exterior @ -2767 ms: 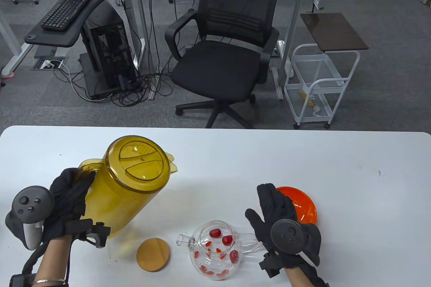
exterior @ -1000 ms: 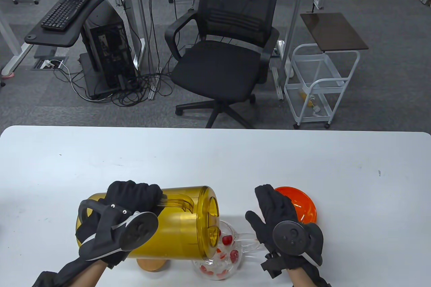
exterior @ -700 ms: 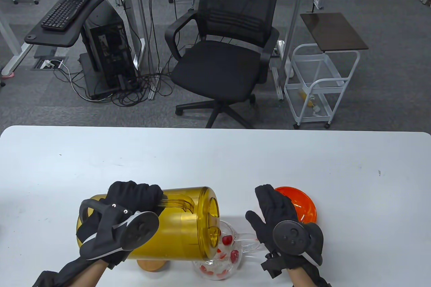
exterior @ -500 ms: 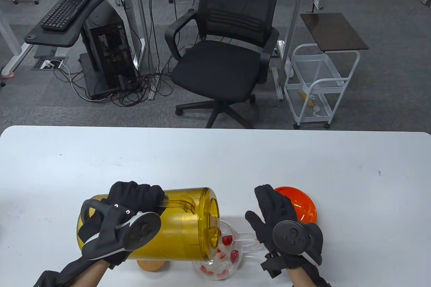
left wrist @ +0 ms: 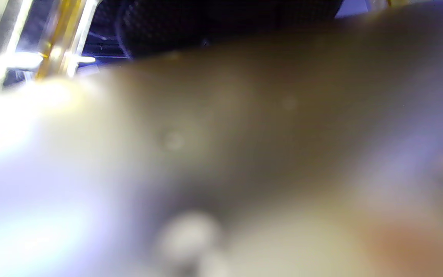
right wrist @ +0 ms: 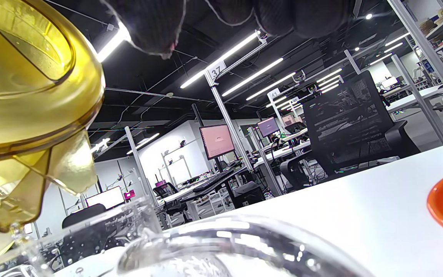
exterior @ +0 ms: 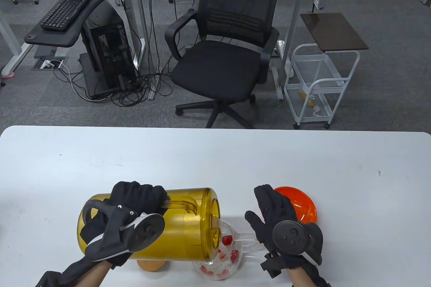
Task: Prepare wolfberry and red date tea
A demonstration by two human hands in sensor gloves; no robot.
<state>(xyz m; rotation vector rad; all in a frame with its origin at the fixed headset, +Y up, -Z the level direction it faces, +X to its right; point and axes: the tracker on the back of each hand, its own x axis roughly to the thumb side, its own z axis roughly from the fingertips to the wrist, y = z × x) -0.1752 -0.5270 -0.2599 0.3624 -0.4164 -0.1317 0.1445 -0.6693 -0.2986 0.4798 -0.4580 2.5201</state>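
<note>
The yellow pitcher (exterior: pixel 175 226), gripped by the left hand (exterior: pixel 134 199), is tipped slowly over the glass teapot (exterior: pixel 222 260); the right hand (exterior: pixel 272 213) is spread flat

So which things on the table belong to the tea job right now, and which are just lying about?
In use:
- yellow pitcher, held tipped by the left hand
- glass teapot with red dates

Lying about:
- wooden lid
- orange dish
- right hand, flat beside the teapot
</note>
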